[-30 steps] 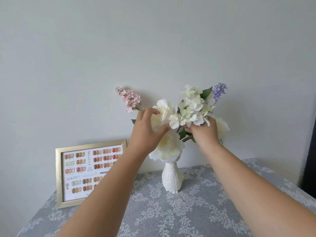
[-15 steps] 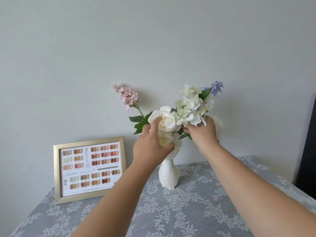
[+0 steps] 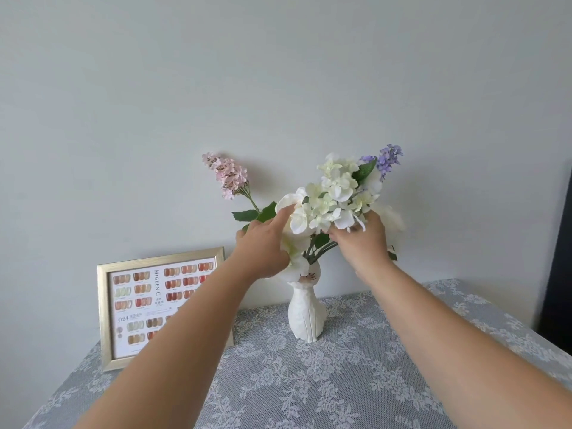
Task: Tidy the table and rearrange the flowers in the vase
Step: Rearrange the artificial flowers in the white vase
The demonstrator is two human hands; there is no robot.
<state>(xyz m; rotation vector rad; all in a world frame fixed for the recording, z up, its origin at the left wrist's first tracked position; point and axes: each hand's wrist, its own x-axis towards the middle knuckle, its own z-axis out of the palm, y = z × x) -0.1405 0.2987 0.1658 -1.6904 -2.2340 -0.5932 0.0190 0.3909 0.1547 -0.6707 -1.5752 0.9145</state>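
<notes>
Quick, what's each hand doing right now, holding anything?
Left hand: fingers extended, touching the white rose, not gripping.
Right hand: fingers curled, pinching the white hydrangea cluster from beneath.

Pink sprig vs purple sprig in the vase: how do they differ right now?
The pink sprig leans up and left, clear of the other blooms, its stem and leaves exposed. The purple sprig sits upper right, its stem hidden behind the white hydrangea cluster. The left hand is below the pink one, the right hand below the purple. Neither hand touches them. Both are small clustered spikes in the white vase.
</notes>
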